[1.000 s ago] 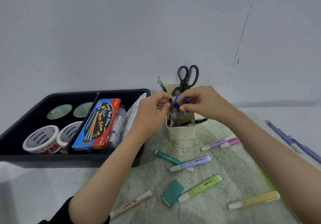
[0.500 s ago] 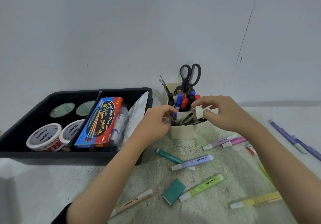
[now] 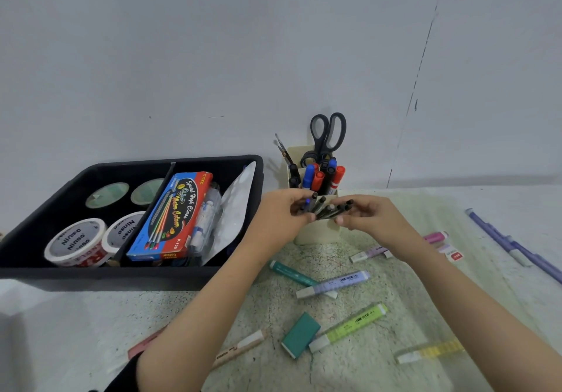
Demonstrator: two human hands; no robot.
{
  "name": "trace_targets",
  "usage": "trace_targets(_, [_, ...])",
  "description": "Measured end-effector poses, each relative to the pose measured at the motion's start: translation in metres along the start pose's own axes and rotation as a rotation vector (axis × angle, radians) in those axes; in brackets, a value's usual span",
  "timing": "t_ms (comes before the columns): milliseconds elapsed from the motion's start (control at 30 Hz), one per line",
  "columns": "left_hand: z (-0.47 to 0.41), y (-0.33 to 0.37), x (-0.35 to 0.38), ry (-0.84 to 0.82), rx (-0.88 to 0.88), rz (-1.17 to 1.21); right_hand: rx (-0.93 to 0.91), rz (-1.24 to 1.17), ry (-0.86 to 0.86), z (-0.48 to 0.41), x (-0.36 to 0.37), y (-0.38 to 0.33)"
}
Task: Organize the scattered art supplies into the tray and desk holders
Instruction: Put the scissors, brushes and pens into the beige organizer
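Observation:
A cream desk holder (image 3: 317, 235) stands against the wall with black scissors (image 3: 327, 134) and red and blue markers (image 3: 322, 177) upright in its back part. In front of it my left hand (image 3: 278, 213) and my right hand (image 3: 369, 218) both grip a bunch of dark pens (image 3: 327, 207), which lies slanted over the holder's front compartment. Several highlighters lie loose on the green mat: a teal one (image 3: 289, 273), a lilac one (image 3: 334, 283), a green one (image 3: 349, 326), a yellow one (image 3: 431, 352), a pink one (image 3: 436, 236).
A black tray (image 3: 127, 276) at the left holds tape rolls (image 3: 76, 242), a watercolour box (image 3: 175, 215) and a white palette (image 3: 235, 206). A teal eraser (image 3: 301, 334), a beige marker (image 3: 240, 347) and purple pens (image 3: 511, 244) at the far right also lie on the table.
Both hands dropped from the markers at the holder's top to its front compartment and closed round the dark pens, lifting them into a slanted bunch. The camera tilted slightly.

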State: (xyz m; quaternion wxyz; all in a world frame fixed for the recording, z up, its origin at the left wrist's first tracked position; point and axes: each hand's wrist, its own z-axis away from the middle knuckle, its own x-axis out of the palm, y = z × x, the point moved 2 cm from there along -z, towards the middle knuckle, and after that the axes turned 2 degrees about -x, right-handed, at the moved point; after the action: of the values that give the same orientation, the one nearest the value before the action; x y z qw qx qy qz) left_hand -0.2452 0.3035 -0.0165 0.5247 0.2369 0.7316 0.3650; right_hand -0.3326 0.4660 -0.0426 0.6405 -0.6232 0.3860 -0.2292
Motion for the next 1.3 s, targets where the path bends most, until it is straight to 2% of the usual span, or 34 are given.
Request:
trace_targets(167, [-0.003,0.004,0.002,0.016,0.027,-0.074,-0.112,0.114,0.033,-0.006,0.007,0.0])
trace_targets(300, [-0.002,0.003,0.002,0.026,0.066,-0.055,-0.276,0.394,0.129,-0.007,0.001,-0.013])
trace_targets(400, [-0.002,0.002,0.002,0.018,0.041,-0.06,-0.29,0.57,0.08,-0.008,0.001,-0.021])
trace_targets(533, [-0.003,-0.003,0.0,-0.049,-0.028,-0.091,-0.235,0.665,-0.015,-0.007,-0.004,-0.016])
trace_targets(767, [0.0,-0.009,-0.009,0.035,-0.006,-0.099,-0.205,0.528,-0.015,-0.006,-0.009,-0.011])
trace_targets(900, [-0.002,-0.005,-0.008,-0.124,0.047,-0.077,-0.265,0.532,0.046,-0.008,-0.007,-0.013])
trace_targets(1067, [0.0,0.005,-0.004,-0.246,-0.025,0.003,-0.265,0.499,-0.056,-0.009,-0.001,-0.017])
trace_targets(1133, [0.001,0.006,-0.003,-0.211,-0.025,-0.063,-0.26,0.47,-0.045,-0.01,-0.001,-0.016])
trace_targets(1200, [0.004,0.005,-0.004,-0.092,-0.01,-0.127,-0.265,0.483,-0.03,-0.011,-0.001,-0.015])
trace_targets(1300, [0.004,0.0,-0.006,0.033,-0.035,-0.091,-0.274,0.492,-0.034,-0.009,0.002,-0.015])
